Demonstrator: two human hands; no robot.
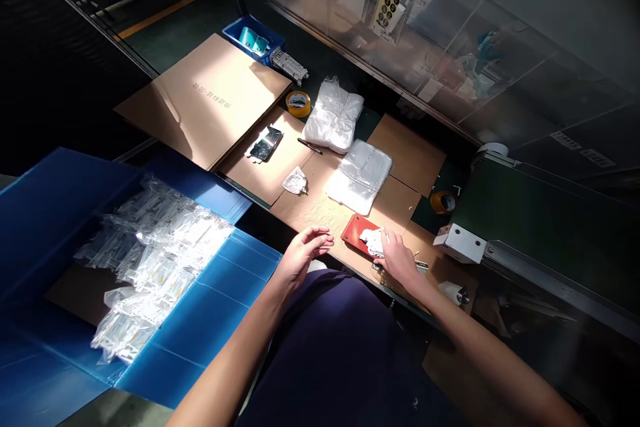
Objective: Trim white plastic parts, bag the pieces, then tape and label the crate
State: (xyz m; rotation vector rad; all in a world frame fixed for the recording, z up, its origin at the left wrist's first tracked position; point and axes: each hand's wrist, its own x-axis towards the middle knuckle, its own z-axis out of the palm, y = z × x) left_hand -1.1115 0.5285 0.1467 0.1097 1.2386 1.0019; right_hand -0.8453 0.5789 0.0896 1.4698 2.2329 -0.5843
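Note:
Over the front edge of the bench hovers my left hand (301, 255), palm turned inward, its fingers loosely curved and apart with nothing in them. My right hand (399, 260) is closed on a small white part (373, 240) at the right end of a red block (353, 229). The fingers hide some of the part, so its exact kind does not show. Beyond the block lies a flat stack of clear plastic bags (360, 177). A crumpled white piece (295, 181) rests on the cardboard left of that stack.
At left stands a blue box (240, 267) with many bagged white parts (165, 247). A green conveyor belt (550, 227) runs along the right. Farther back are a phone (267, 143), a pen (310, 146), a tape roll (299, 103), and a blue bin (233, 30).

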